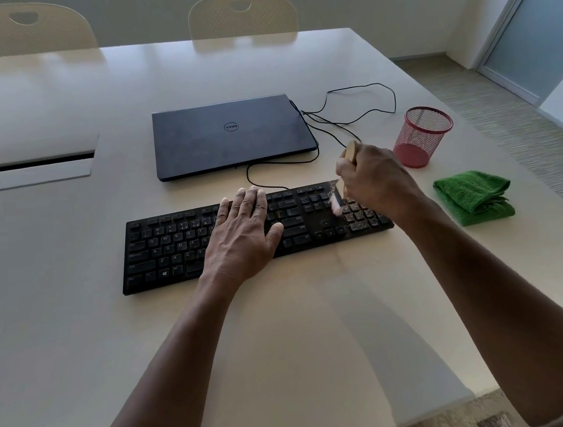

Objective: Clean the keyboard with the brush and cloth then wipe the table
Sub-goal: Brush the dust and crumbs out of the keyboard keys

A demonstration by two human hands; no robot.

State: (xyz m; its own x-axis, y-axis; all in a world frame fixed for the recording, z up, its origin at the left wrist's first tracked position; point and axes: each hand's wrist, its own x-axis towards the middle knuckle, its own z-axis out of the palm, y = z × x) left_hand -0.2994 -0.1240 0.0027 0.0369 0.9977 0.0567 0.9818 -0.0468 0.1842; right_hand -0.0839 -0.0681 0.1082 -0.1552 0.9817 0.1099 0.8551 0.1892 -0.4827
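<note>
A black keyboard (pixel 173 247) lies across the middle of the white table (pixel 284 333), with pale crumbs on its number pad at the right end. My left hand (pixel 241 234) rests flat on the middle keys, fingers straight. My right hand (pixel 373 180) grips a small wooden-handled brush (pixel 350 151); its blurred bristles touch the keys left of the number pad. A folded green cloth (pixel 474 196) lies on the table to the right of the keyboard, apart from both hands.
A closed dark laptop (pixel 231 135) lies behind the keyboard, with a thin black cable (pixel 362 102) looping to its right. A red mesh cup (pixel 422 136) stands behind the cloth. The table's right edge runs close to the cloth. Two chairs (pixel 242 14) stand at the far side.
</note>
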